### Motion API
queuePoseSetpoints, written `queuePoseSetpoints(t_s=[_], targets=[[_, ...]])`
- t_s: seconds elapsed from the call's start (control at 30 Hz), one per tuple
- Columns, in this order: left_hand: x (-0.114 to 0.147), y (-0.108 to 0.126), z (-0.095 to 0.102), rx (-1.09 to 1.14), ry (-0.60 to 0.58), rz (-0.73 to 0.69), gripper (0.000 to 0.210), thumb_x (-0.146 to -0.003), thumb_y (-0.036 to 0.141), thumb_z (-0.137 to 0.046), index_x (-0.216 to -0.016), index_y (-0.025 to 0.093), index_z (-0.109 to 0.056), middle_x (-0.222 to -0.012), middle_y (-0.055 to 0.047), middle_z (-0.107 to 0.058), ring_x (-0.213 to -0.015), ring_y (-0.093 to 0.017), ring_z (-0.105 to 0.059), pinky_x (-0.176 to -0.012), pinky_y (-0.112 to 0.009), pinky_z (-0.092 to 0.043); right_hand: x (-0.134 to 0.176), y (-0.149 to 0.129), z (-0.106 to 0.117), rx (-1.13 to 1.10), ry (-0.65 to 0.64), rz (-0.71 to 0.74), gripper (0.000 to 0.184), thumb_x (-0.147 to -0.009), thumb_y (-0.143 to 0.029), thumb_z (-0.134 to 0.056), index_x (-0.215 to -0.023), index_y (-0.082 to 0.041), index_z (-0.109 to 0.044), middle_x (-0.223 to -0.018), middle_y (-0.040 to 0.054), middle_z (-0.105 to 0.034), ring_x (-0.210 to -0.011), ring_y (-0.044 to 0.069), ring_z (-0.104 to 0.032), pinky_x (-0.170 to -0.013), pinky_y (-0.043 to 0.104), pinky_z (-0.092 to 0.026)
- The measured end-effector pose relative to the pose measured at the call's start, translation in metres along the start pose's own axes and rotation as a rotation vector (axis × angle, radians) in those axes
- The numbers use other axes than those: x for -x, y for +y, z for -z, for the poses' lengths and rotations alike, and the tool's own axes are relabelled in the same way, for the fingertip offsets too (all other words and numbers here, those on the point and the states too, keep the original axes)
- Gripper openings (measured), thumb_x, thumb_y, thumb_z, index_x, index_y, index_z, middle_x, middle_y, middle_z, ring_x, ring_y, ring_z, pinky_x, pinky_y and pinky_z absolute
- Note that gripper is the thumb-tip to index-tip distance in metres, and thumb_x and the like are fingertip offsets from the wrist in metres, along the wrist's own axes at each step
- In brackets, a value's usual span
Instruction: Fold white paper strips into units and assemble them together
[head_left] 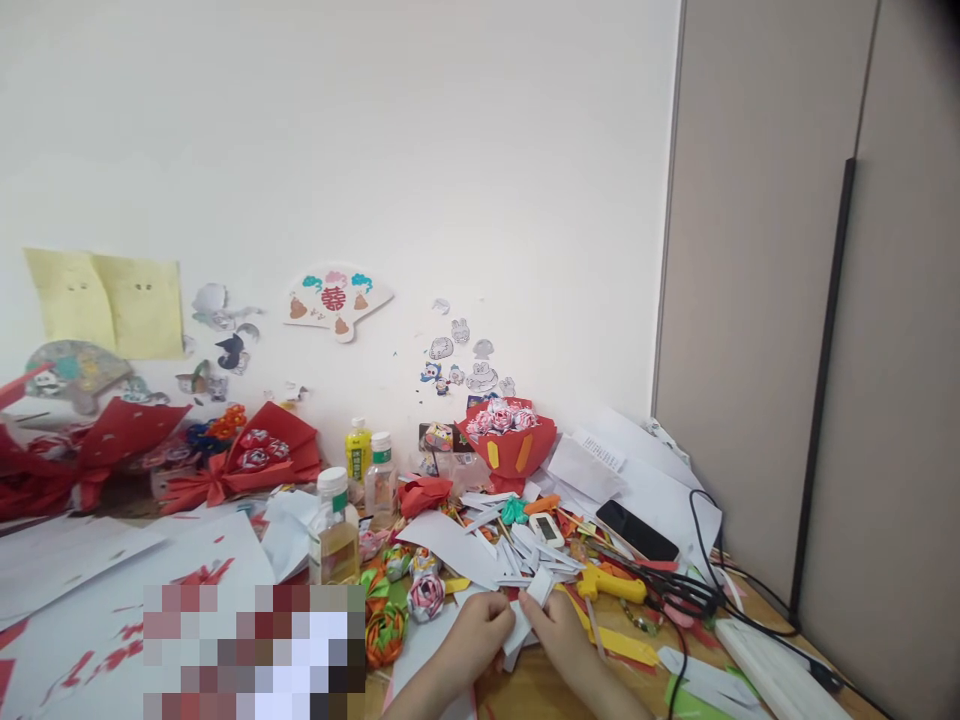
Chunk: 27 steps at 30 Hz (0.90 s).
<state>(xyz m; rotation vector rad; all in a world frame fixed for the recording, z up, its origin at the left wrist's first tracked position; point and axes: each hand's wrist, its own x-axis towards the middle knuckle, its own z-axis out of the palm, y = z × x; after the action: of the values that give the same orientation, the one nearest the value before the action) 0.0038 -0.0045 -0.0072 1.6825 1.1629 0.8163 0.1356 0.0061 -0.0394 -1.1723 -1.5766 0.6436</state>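
Observation:
A folded strip of white paper (519, 628) is gripped between both hands at the front of the table. My left hand (480, 632) is closed round its left side, fingers curled and thumb on top. My right hand (556, 622) pinches the upper right part, and the strip's end sticks up past the thumb. Just beyond the hands lies a heap of white paper strips (529, 555). Left of my left hand are a pink and white paper rose (426, 597) and an orange and green paper rose (385, 635).
A yellow glue gun (611, 586) and tangled black cables (686, 590) lie to the right, near a phone (637, 531). A bottle of amber liquid (335, 535) stands left. Behind are a red-wrapped bouquet (510, 440) and a white timer (547, 530). Pixelation covers the lower left.

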Motion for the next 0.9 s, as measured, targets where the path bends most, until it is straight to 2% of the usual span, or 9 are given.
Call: queuePoseSetpoints(t_s=[0.17, 0.33, 0.53, 0.7, 0.8, 0.9], targets=[[-0.005, -0.007, -0.002, 0.0, 0.016, -0.029, 0.022, -0.066, 0.034, -0.039, -0.049, 0.021, -0.034, -0.033, 0.009, -0.032, -0.027, -0.007, -0.034, -0.031, -0.019, -0.022, -0.004, -0.001, 0.002, -0.021, 0.047, -0.049, 0.033, -0.068, -0.045, -0.049, -0.053, -0.016, -0.05, -0.051, 0.0004, -0.05, -0.054, 0.015, -0.045, -0.05, 0.024, -0.033], [-0.005, -0.004, -0.001, 0.014, 0.045, -0.015, 0.027, -0.066, 0.036, -0.041, -0.046, 0.021, -0.031, -0.034, 0.01, -0.028, -0.027, -0.007, -0.034, -0.031, -0.019, -0.022, -0.008, -0.004, 0.009, -0.164, 0.075, -0.075, 0.036, -0.073, -0.049, -0.042, -0.056, -0.017, -0.047, -0.052, -0.0012, -0.048, -0.053, 0.014, -0.043, -0.051, 0.024, -0.034], [-0.001, 0.003, 0.002, -0.045, 0.02, -0.03, 0.038, -0.067, 0.052, -0.042, -0.046, 0.02, -0.036, -0.03, 0.009, -0.031, -0.026, -0.006, -0.03, -0.03, -0.018, -0.016, -0.009, -0.005, 0.015, 0.039, 0.084, 0.044, 0.033, -0.076, -0.044, -0.04, -0.062, -0.017, -0.051, -0.057, 0.0014, -0.054, -0.057, 0.016, -0.046, -0.055, 0.025, -0.034], [0.001, 0.006, 0.003, 0.103, -0.025, -0.065, 0.049, -0.062, 0.064, -0.041, -0.064, 0.015, -0.049, -0.042, 0.006, -0.044, -0.03, -0.006, -0.036, -0.032, -0.019, -0.024, -0.009, 0.0, 0.016, 0.165, 0.109, 0.05, 0.033, -0.077, -0.044, -0.038, -0.065, -0.017, -0.053, -0.061, 0.0043, -0.058, -0.059, 0.018, -0.049, -0.056, 0.026, -0.035], [0.003, 0.011, 0.005, 0.202, -0.056, -0.066, 0.052, -0.062, 0.061, -0.046, -0.081, 0.014, -0.053, -0.054, 0.004, -0.049, -0.036, -0.007, -0.043, -0.035, -0.019, -0.031, -0.008, -0.001, 0.017, 0.209, 0.101, 0.071, 0.033, -0.078, -0.044, -0.038, -0.066, -0.017, -0.053, -0.06, 0.0038, -0.057, -0.059, 0.018, -0.049, -0.056, 0.025, -0.035], [0.005, 0.015, 0.006, 0.274, -0.089, -0.001, 0.053, -0.061, 0.057, -0.05, -0.093, 0.014, -0.054, -0.059, 0.003, -0.049, -0.046, -0.009, -0.046, -0.041, -0.02, -0.035, -0.005, -0.006, 0.015, 0.18, 0.051, 0.131, 0.03, -0.079, -0.041, -0.038, -0.07, -0.017, -0.053, -0.061, 0.0018, -0.056, -0.058, 0.016, -0.049, -0.054, 0.024, -0.035]])
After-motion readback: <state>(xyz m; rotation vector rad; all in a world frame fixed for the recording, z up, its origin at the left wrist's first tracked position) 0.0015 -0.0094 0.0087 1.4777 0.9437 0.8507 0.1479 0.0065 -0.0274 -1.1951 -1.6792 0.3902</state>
